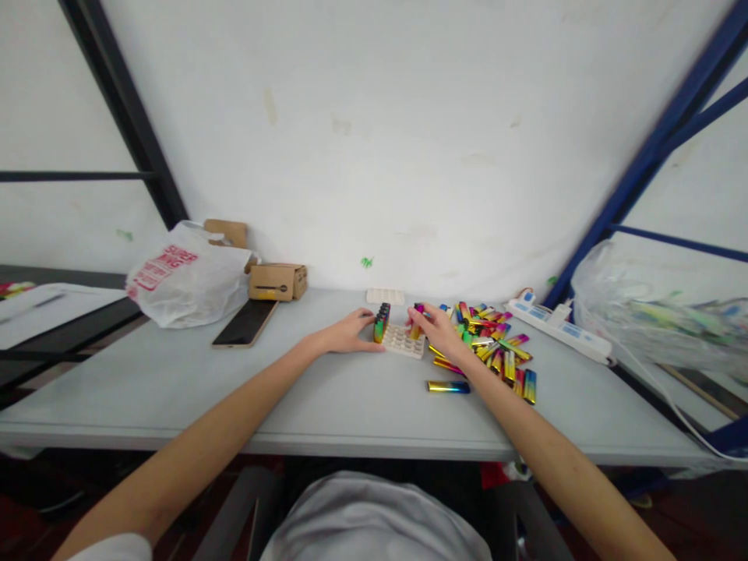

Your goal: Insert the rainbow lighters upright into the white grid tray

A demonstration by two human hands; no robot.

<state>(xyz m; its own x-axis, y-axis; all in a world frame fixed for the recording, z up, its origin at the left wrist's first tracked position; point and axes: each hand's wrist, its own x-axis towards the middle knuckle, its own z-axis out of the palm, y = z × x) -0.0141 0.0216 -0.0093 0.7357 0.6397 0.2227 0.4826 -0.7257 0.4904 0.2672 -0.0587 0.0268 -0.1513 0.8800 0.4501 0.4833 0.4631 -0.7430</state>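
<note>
Head view | I see the left hand [347, 333] at the left end of the tray [403, 352], thumb and fingers spread, beside a standing row of lighters [379, 332] | right hand [441, 329] pinches an upright lighter [415, 326] at the tray's right part, seating unclear to me | loose pile [496, 343] lies right.

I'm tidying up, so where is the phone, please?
In the head view's left half, the phone lies in front of the cardboard box, by the bag.

White bag [187, 284]: red lettering
Phone [245, 322]: dark screen facing up
Cardboard box [274, 281]: just behind the phone
Power strip [576, 338]: white, right side of the desk [573, 405]
</note>
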